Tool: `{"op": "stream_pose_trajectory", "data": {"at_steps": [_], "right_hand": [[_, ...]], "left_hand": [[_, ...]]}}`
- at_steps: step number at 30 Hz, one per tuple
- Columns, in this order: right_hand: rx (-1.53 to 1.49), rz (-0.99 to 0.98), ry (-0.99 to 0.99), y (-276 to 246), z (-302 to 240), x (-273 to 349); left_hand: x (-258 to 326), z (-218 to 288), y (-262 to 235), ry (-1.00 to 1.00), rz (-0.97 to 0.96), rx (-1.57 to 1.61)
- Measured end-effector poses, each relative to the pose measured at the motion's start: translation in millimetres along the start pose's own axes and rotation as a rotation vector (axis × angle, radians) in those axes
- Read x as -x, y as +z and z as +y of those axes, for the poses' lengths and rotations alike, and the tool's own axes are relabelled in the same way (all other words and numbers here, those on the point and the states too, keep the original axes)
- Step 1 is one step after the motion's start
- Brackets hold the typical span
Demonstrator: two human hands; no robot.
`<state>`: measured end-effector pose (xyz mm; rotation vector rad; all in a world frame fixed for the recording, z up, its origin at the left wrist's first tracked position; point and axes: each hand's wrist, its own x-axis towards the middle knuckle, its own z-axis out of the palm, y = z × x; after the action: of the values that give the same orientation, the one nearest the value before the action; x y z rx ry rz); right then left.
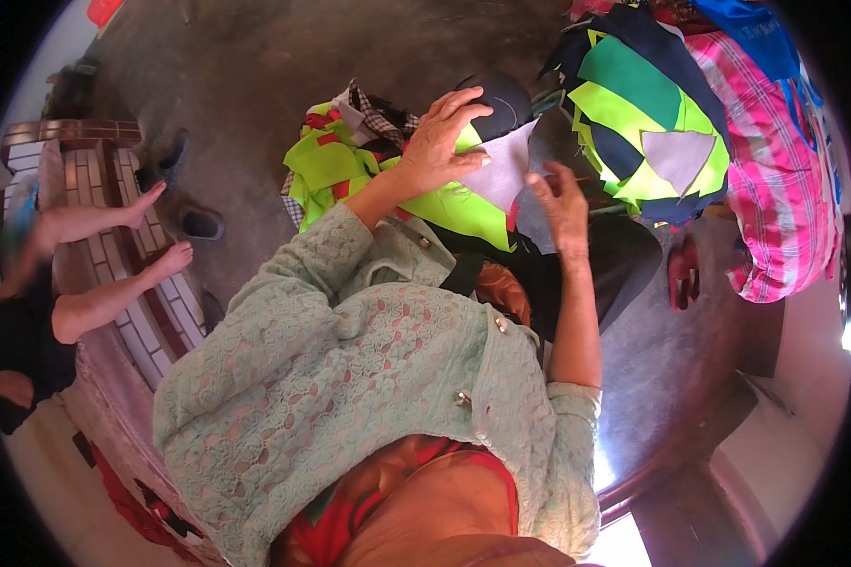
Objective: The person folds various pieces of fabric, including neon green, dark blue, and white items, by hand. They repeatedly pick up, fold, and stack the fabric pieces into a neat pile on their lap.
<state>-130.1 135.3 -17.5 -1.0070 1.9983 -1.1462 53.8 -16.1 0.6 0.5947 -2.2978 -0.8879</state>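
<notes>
My left hand (437, 146) rests over a stack of cloth pieces on my lap, fingers and thumb spread apart. Its thumb touches a grey cloth piece (507, 168), and its fingertips reach a dark rounded piece (503, 106). Under them lies a bright yellow-green strip (463, 214). Just right of the grey piece, my right hand (564, 208) is raised with fingers bent and thumb and fingertips drawn together. Whatever it may hold is too small to make out.
To the left lies a heap of yellow-green, red and checked scraps (336, 163). At right stands a large pile of cloth pieces (633, 113) beside a pink plaid bundle (761, 161). Red slippers (684, 272) sit on the floor. Another person's bare legs (123, 255) extend from the left.
</notes>
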Motion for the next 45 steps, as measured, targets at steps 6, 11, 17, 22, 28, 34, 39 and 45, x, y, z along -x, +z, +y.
{"op": "stream_pose_trajectory", "data": {"at_steps": [6,11,17,22,28,34,39,45], "right_hand": [[-0.445,-0.224,0.165,37,23,8],[-0.804,-0.112,0.301,30,14,1],[-0.971,-0.1,0.173,31,14,0],[-1.168,-0.022,0.099,15,18,-5],[-1.157,0.183,0.208,7,31,-4],[-1.071,0.348,0.19,4,36,-7],[-1.142,0.381,0.164,5,38,-6],[-1.104,0.39,0.161,5,30,-5]], "left_hand": [[7,-12,-23,-0.219,0.046,0.284],[28,-18,-44,-0.501,-0.121,0.407],[40,-6,-49,-0.325,-0.149,0.02],[38,0,-52,-0.343,-0.154,0.063],[33,5,-48,-0.236,-0.123,0.027],[20,21,-44,-0.113,-0.032,0.152],[-11,46,-54,-0.232,-0.171,0.594],[-100,88,-45,-0.076,-0.174,0.694]]}}
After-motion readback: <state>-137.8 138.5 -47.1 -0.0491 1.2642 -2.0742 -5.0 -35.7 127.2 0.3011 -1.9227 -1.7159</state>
